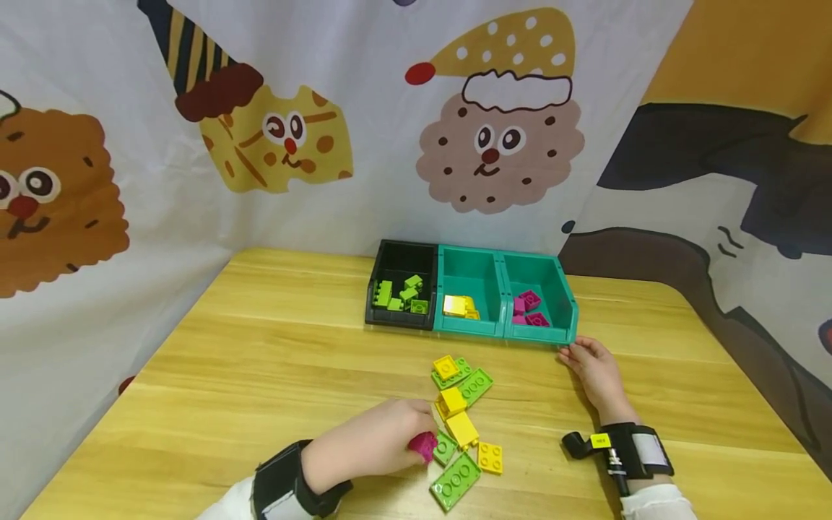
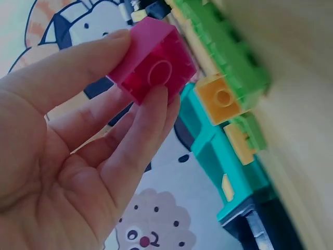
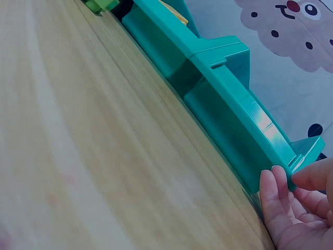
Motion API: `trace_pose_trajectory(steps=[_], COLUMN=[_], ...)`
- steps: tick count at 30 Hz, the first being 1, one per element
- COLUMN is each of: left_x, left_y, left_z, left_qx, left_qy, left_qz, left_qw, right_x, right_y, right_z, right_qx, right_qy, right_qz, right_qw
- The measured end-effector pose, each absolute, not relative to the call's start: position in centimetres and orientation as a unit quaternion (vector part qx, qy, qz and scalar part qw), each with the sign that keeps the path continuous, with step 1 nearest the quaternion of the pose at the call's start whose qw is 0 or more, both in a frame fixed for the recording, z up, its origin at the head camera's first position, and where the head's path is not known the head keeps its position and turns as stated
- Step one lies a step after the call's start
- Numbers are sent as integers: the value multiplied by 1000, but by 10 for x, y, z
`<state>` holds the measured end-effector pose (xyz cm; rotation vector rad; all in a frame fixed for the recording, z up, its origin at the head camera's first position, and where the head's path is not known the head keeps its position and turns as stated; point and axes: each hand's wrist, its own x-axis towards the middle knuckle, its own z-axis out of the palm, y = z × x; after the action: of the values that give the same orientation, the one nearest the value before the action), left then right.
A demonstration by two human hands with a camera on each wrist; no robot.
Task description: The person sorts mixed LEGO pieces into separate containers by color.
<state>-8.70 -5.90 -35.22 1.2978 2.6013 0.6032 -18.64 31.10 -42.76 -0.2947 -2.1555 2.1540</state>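
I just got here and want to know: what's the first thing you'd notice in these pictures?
Most striking is the bright pink brick pinched in the left hand, just beside the pile of yellow and green bricks on the wooden table. Behind the pile stands a row of three bins, sorted by colour, and the right hand touches its right front corner.

Magenta brick (image 2: 152, 66): small, square, translucent pink plastic, hollow underside with one round tube facing the wrist camera. Pinched between thumb and fingers of the left hand (image 1: 373, 442), lifted just clear of the table, tilted. Position relative to the loose brick pile (image 1: 463, 422): at its left edge, just beside a green brick.

Right-hand teal bin (image 1: 539, 303): open-topped, upright, last in the row of three bins beyond the pile; holds magenta bricks. Right hand (image 1: 594, 370) fingertips touch its front right corner.
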Motion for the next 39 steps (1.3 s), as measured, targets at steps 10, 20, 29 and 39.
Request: trace_pose_trajectory(steps=[10, 20, 29, 39], left_x=[-103, -132, -165, -200], left_y=[-43, -8, 20, 42], left_z=[-337, -320, -307, -306], left_qx=[435, 424, 397, 352], left_qy=[867, 875, 882, 902], left_qz=[221, 221, 251, 246], left_qw=[97, 74, 34, -39], right_x=[-187, -186, -185, -186], right_y=[312, 313, 309, 310], right_z=[-427, -425, -428, -428], right_qx=[-88, -80, -88, -94], right_qy=[-699, -695, -699, -692], right_qz=[708, 714, 709, 714], right_qw=[38, 37, 34, 41])
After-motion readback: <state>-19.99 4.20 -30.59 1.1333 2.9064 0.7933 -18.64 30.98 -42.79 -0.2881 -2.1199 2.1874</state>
